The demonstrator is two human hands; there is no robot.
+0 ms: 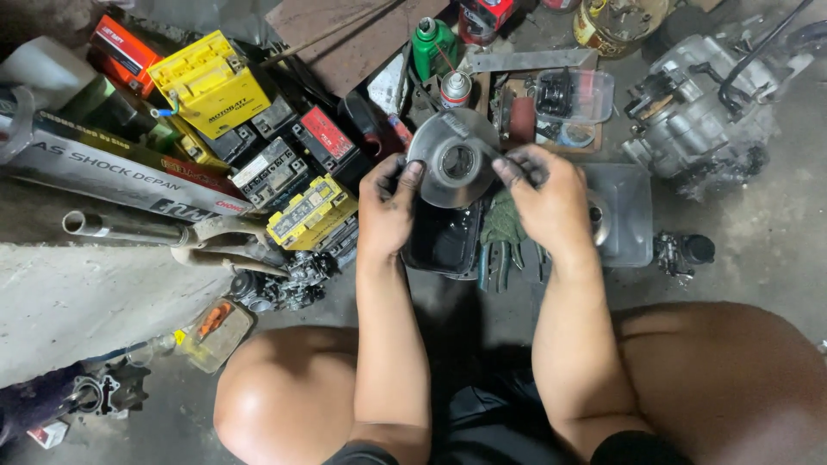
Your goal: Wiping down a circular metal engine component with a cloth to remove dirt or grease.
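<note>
From the head camera, the person crouches over a workshop floor, and both hands hold a round metal pulley disc (454,158) up above a black oil tray (441,241). The left hand (386,207) clamps the disc's left rim, thumb pressed on the face and fingers curled behind. The right hand (547,200) pinches the right rim in the same way, with grimy fingertips (508,172) on the edge. The disc faces the camera, its centre bore open and unobstructed.

To handle it well, the grip should probably stay on the rim, since greasy fingers on the smooth face could slip; keeping it over the tray seems wise in case it drops.

Around the hands lie a green rag (502,222) with pliers beside it, a clear plastic tub (622,215) to the right, a spray can (456,88) and green bottle (433,45) beyond, and yellow batteries (211,82) stacked to the left. An engine block (702,112) sits at upper right.
</note>
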